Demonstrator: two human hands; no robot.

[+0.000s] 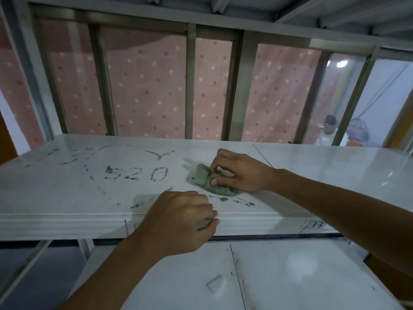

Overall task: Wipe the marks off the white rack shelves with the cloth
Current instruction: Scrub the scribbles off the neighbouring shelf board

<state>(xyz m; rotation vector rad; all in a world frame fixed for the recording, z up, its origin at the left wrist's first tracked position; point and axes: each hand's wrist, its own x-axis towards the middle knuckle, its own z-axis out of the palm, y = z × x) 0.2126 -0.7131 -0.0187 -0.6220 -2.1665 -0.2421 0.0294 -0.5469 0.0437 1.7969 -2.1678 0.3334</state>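
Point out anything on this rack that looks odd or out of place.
Dark marks reading "520" inside a drawn outline soil the white upper shelf, left of the green cloth. Dark crumbs lie near its front edge.

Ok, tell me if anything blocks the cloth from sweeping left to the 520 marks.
Nothing visible does. The right hand holds the green cloth on the shelf; bare surface separates it from the 520 marks. The left hand sits at the front edge.

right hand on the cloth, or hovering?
Touching. Head view: the right hand presses its fingers into the bunched green cloth on the shelf.
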